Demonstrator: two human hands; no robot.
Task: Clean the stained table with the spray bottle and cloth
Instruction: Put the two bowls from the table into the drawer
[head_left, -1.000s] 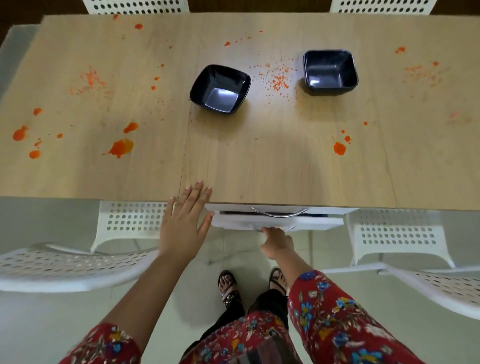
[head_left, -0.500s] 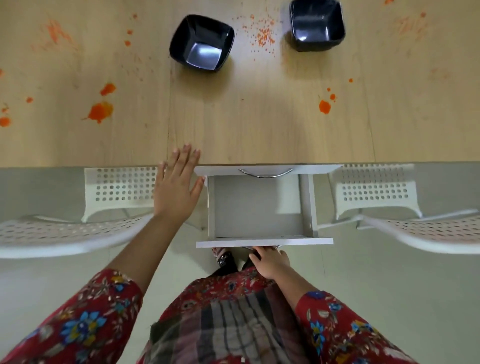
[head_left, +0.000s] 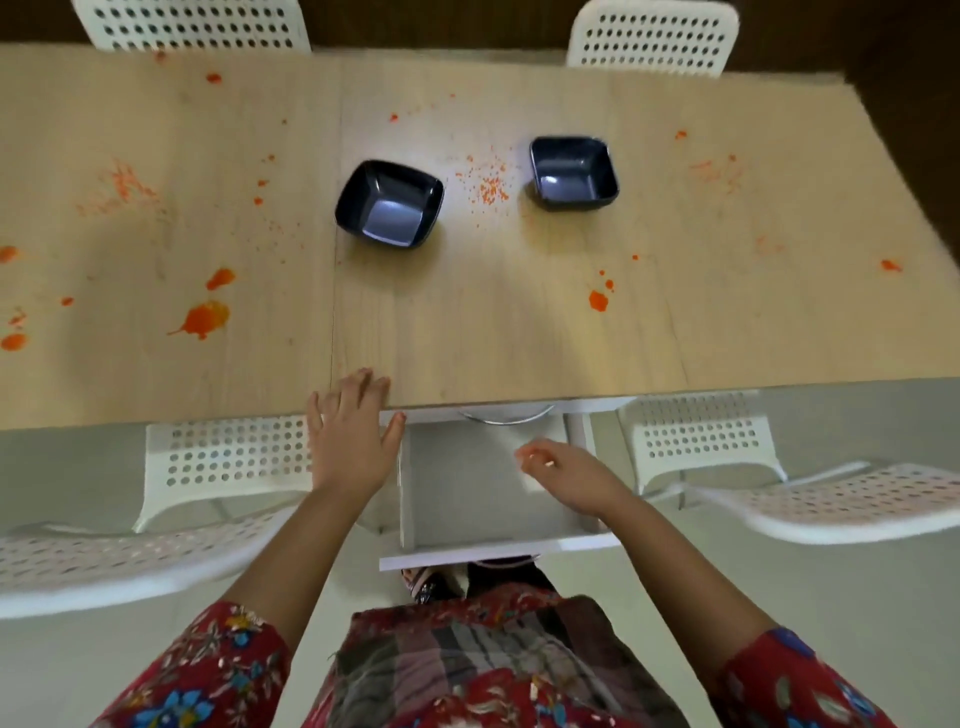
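Observation:
The light wooden table (head_left: 519, 322) carries orange stains: a large splat (head_left: 205, 319) at the left, a smaller blot (head_left: 598, 300) at the right and fine specks (head_left: 488, 184) between two bowls. My left hand (head_left: 350, 436) rests flat with straight fingers on the table's near edge. A white drawer (head_left: 467, 499) under the table stands pulled out and looks empty. My right hand (head_left: 566, 475) hovers over the drawer with loosely curled fingers, holding nothing. No spray bottle or cloth shows.
Two black square bowls (head_left: 389, 202) (head_left: 574, 171) stand mid-table. White perforated chairs sit at the near left (head_left: 208, 467), near right (head_left: 727, 447) and far side (head_left: 652, 36). My sandalled feet (head_left: 431, 584) stand below the drawer front.
The drawer went from nearly closed to fully pulled out. My right hand let go of the drawer front and rose over the drawer. The left hand stayed on the table edge.

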